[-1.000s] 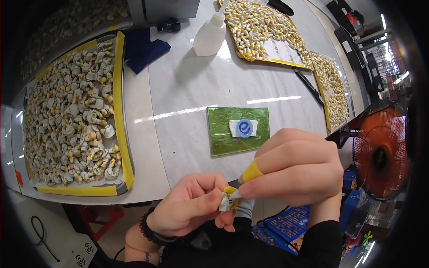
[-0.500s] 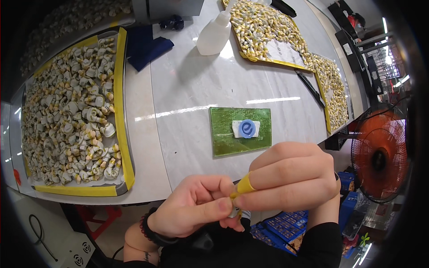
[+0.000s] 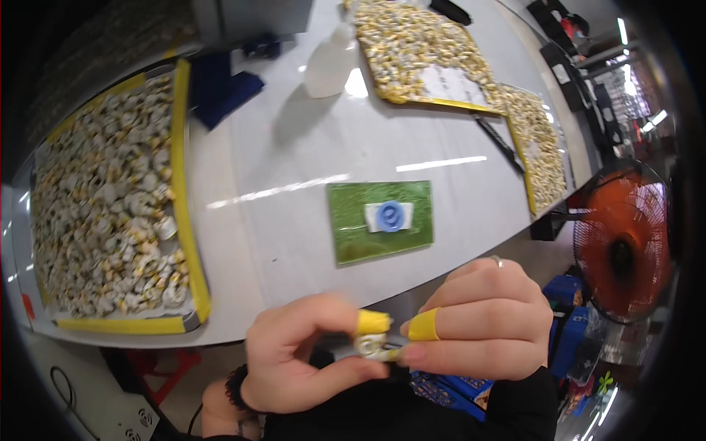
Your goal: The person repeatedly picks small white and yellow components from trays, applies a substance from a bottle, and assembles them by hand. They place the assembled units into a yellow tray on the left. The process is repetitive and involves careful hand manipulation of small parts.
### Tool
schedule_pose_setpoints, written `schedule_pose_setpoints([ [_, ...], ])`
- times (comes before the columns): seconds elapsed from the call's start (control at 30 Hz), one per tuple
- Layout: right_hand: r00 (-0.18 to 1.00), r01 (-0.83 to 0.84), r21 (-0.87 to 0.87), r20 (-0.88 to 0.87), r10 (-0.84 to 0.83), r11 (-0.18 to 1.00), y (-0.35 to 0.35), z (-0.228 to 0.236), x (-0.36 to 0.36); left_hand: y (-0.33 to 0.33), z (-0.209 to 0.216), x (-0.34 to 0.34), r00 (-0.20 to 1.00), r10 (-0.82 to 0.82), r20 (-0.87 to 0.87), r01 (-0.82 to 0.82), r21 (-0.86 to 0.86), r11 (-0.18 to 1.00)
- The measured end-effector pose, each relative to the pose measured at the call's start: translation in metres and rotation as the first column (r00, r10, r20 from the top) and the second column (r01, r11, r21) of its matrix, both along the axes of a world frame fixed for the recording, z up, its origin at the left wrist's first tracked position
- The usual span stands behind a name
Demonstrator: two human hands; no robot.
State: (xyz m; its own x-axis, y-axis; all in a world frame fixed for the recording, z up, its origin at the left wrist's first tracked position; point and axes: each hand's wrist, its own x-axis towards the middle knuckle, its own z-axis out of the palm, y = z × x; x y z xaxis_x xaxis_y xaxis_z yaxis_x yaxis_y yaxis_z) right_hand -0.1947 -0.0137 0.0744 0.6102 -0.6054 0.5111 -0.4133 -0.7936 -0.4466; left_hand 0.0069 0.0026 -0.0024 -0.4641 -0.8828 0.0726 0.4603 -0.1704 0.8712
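Observation:
A small white part [image 3: 370, 344] with a round, ringed end and a short yellowish stem is between my hands, over the near table edge. My left hand [image 3: 290, 356] is closed in a pinch, its thumb below the part and its yellow-wrapped index finger above. My right hand [image 3: 489, 320] is closed, its thumb and fingertips pinching the stem end; a yellow wrap covers one of its fingers. Beyond my hands lies a green rectangular block [image 3: 349, 246] bearing a white pad [image 3: 373, 220] and a blue round piece [image 3: 390, 216] on top.
A yellow-edged tray [image 3: 182, 162] full of similar white parts is at left. At far right are a second tray [image 3: 448, 105] and a third tray [image 3: 523, 173], a black pen-like tool [image 3: 498, 142] beside them. A white squeeze bottle [image 3: 327, 70], dark blue cloth [image 3: 224, 99] and orange fan [image 3: 625, 242] are around.
My hands have turned and drawn slightly apart, so the part's round end now shows between them. The whole view has shifted a little.

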Motion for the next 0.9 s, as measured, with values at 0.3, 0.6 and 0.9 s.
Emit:
schedule_pose_setpoints([
  [0.3,0.531,0.798,-0.228,-0.171,-0.830,0.558,-0.037,0.036,-0.132,0.009,0.000,0.001,0.978,0.203,0.055,-0.210,0.179,0.961],
  [0.6,0.243,0.903,-0.124,-0.643,-0.726,0.412,-0.046,-0.040,-0.296,0.004,-0.003,0.008,0.987,0.158,-0.007,-0.152,0.243,0.958],
  [0.9,0.434,0.891,-0.018,-0.259,-0.863,0.454,-0.054,-0.022,-0.249,0.003,-0.005,0.009,0.990,0.128,-0.052,-0.114,0.215,0.970],
])
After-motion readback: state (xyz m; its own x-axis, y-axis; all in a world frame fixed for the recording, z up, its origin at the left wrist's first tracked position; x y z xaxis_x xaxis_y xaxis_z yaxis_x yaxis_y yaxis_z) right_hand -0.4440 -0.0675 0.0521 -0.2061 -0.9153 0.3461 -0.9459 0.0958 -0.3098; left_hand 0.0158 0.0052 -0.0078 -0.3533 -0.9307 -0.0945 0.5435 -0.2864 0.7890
